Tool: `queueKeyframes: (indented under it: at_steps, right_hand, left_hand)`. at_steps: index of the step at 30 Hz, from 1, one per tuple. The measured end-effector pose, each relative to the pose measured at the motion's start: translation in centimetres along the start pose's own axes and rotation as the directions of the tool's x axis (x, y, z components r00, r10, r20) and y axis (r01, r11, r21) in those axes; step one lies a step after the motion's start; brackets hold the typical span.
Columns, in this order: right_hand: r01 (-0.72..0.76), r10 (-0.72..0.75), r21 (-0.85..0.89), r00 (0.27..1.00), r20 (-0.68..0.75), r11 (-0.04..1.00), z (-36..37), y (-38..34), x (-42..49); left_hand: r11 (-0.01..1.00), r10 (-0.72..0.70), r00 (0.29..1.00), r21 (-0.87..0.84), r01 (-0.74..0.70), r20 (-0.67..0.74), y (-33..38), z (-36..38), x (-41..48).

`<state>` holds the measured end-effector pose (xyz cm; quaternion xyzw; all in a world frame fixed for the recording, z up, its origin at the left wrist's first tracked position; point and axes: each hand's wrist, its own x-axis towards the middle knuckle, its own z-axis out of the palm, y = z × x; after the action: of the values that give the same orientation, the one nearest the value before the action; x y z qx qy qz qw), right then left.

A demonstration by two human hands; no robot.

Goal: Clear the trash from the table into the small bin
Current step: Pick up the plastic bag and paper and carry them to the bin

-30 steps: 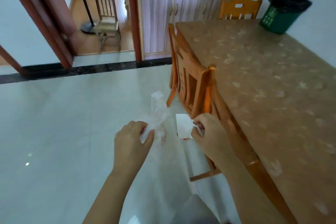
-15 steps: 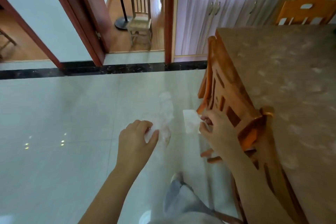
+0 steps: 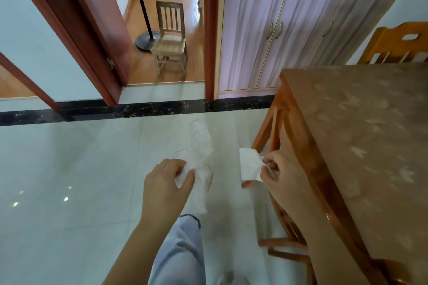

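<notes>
As your left hand point(image 3: 165, 183) grips a clear crinkled wrapper point(image 3: 201, 146) and your right hand point(image 3: 281, 176) pinches a white paper scrap point(image 3: 249, 166), an orange wooden chair point(image 3: 289, 143) lines the brown patterned table point(image 3: 370, 146), which is cropped on the right.

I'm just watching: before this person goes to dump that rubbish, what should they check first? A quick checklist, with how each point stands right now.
1. Left hand has a firm hold on the clear plastic wrapper: ok, its fingers are curled round it.
2. Right hand holds the white paper scrap: ok, but only pinched at one edge.
3. Small bin in sight: not ok, it is out of view.
4. No trash left on the table: cannot tell, only part of it shows.
5. Chair out of the walkway: ok, it is tucked against the table.
</notes>
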<state>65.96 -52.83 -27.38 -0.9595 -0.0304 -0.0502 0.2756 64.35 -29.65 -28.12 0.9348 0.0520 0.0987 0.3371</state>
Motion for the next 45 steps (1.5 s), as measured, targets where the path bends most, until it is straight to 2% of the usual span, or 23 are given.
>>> queueKeyframes:
  at_steps: [3, 6, 10, 15, 19, 26, 33, 37, 41, 45]
  right_hand:
    - [-0.015, 0.017, -0.079, 1.000, 0.026, 0.997, 1.5, -0.5, 5.9]
    - [-0.036, 0.038, -0.046, 0.998, 0.042, 0.998, 3.1, -3.0, 13.0]
    - [-0.073, 0.073, 0.006, 0.997, -0.009, 0.997, 3.9, -7.1, 22.5]
    - [-0.129, 0.129, 0.017, 0.992, -0.008, 0.992, 4.9, -8.1, 30.7]
    - [-0.212, 0.212, 0.019, 0.977, -0.033, 0.977, 4.8, -5.6, 35.6]
    - [-0.299, 0.304, 0.059, 0.935, -0.184, 0.953, 3.4, 2.5, 46.6]
    - [-0.337, 0.348, 0.092, 0.877, -0.330, 0.937, -1.5, 10.6, 55.9]
    - [-0.434, 0.437, 0.098, 0.816, -0.378, 0.896, -3.2, 14.3, 58.5]
    - [-0.551, 0.545, 0.120, 0.725, -0.421, 0.826, -4.2, 18.7, 59.5]
    - [-0.672, 0.654, 0.164, 0.587, -0.478, 0.722, -5.4, 22.6, 61.9]
  left_hand:
    - [1.000, 0.001, 1.000, -0.030, 0.000, 0.006, -1.5, 0.9, 6.4]
    - [0.999, 0.031, 0.999, -0.030, -0.030, 0.023, -3.4, 0.7, 13.6]
    - [0.993, 0.114, 0.991, -0.027, -0.112, 0.077, -4.4, -0.1, 23.3]
    - [0.981, 0.191, 0.978, -0.035, -0.189, 0.078, -4.1, 1.3, 33.6]
    - [0.979, 0.191, 0.976, -0.093, -0.182, 0.105, -3.2, 4.3, 38.9]
    - [0.936, 0.350, 0.922, -0.091, -0.339, 0.167, 2.5, 12.2, 51.1]
    - [0.859, 0.512, 0.836, -0.112, -0.500, 0.199, 11.2, 18.5, 62.3]
    - [0.841, 0.541, 0.800, -0.176, -0.511, 0.260, 15.0, 22.7, 66.1]
    - [0.780, 0.626, 0.701, -0.271, -0.565, 0.341, 18.9, 28.1, 70.2]
    - [0.678, 0.735, 0.574, -0.366, -0.637, 0.361, 23.5, 34.0, 75.0]
